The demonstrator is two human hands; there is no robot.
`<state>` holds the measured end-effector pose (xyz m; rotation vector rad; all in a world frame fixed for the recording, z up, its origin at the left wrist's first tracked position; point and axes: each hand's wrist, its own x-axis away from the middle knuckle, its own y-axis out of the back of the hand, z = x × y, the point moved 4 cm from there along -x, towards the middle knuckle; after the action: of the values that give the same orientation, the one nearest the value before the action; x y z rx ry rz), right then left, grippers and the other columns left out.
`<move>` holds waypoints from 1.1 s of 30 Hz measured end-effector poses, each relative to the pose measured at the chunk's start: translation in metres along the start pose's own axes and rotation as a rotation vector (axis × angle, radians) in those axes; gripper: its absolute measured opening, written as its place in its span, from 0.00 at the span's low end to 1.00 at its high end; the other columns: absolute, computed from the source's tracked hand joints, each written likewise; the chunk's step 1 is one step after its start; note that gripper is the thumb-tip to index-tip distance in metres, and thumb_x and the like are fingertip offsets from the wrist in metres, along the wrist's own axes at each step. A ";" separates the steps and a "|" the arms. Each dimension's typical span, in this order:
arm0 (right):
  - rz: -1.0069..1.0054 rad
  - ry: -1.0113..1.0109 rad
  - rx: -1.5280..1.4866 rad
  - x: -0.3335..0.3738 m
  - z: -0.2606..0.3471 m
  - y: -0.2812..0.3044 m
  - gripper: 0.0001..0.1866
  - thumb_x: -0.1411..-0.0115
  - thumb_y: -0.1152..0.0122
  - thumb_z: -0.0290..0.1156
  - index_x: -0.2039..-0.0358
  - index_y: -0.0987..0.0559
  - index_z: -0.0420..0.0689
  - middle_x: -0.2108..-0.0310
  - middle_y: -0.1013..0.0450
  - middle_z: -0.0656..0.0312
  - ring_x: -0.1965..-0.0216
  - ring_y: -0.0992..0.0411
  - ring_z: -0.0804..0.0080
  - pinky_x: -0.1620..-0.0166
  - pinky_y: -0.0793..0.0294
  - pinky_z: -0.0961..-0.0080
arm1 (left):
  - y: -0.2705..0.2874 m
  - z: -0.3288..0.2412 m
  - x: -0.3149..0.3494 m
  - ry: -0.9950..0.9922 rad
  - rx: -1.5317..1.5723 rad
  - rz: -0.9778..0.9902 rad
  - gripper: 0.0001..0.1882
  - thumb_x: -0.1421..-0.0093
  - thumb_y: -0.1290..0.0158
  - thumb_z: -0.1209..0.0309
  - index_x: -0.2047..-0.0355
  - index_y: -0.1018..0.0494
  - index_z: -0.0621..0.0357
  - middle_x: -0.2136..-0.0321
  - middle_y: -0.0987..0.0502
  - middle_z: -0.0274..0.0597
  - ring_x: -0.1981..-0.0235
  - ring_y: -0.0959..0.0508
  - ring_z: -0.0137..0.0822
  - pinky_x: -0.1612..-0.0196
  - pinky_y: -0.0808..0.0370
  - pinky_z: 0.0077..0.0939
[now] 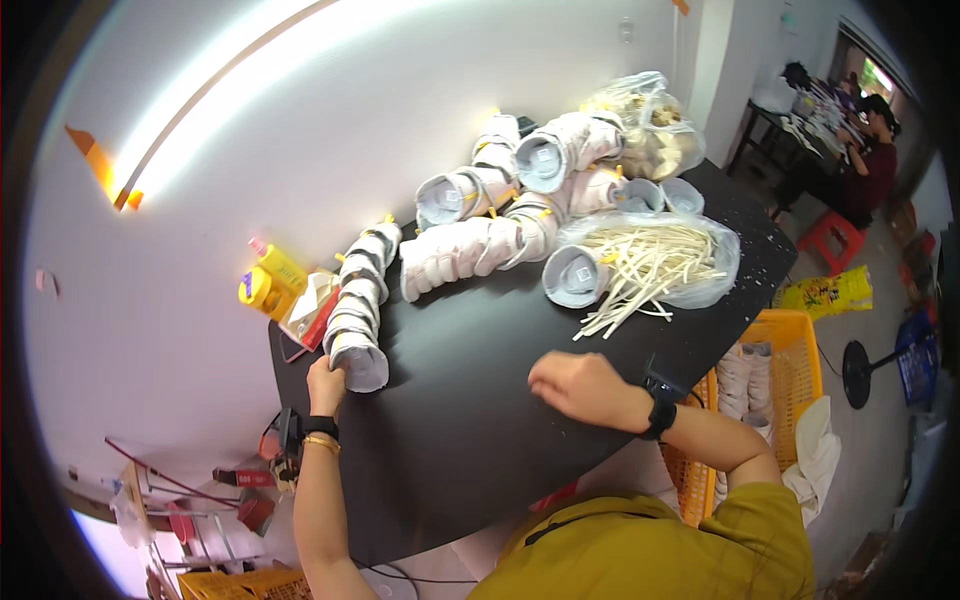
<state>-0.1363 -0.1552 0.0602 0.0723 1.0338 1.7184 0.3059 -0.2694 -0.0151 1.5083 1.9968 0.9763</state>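
Observation:
At the near end of a nested row of white shoe uppers [358, 305], my left hand [326, 385] has its fingers closed on the rim of the last grey-lined upper [362, 368]. My right hand [580, 387] is over the middle of the black table [450, 440], apart from the uppers. Its fingers are curled together, and their inner side is hidden. Beyond it, a bundle of cream flat laces [650, 265] spills from a clear plastic bag [728, 258] beside a round grey-lined upper [575, 276]. More rows of nested uppers [465, 247] with yellow tabs lie farther back.
Yellow bottles [272, 282] and a tissue box [312, 305] stand by the wall at left. A filled plastic bag [655, 130] sits at the far end. Right of the table are a yellow crate [795, 350] holding white items, a fan [857, 374] and a seated person [872, 165].

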 end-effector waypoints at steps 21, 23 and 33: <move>0.415 -0.869 -1.347 0.045 -0.007 -0.027 0.10 0.31 0.49 0.33 0.53 0.28 0.42 0.73 0.31 0.70 0.77 0.38 0.86 0.75 0.38 0.86 | -0.091 -0.151 0.272 0.149 1.067 0.622 0.15 0.28 0.58 0.65 0.51 0.31 0.64 0.59 0.23 0.39 0.62 0.23 0.26 0.57 0.25 0.23; 0.346 -0.568 -1.021 0.046 -0.001 -0.024 0.19 0.37 0.42 0.34 0.48 0.31 0.41 0.66 0.26 0.59 0.70 0.26 0.72 0.67 0.26 0.77 | -0.099 -0.144 0.283 0.212 1.081 0.605 0.09 0.29 0.55 0.67 0.60 0.30 0.60 0.66 0.23 0.35 0.68 0.23 0.24 0.63 0.25 0.19; 0.273 -0.106 0.307 0.038 0.030 -0.062 0.22 0.56 0.34 0.32 0.61 0.30 0.39 0.73 0.25 0.50 0.73 0.22 0.58 0.72 0.24 0.68 | -0.109 -0.130 0.297 0.186 0.959 0.505 0.09 0.30 0.53 0.66 0.65 0.30 0.58 0.75 0.25 0.34 0.81 0.30 0.21 0.80 0.34 0.16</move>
<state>-0.0903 -0.1039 0.0221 0.5168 1.2444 1.7608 0.0556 -0.0379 0.0040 2.5864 2.4260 0.2706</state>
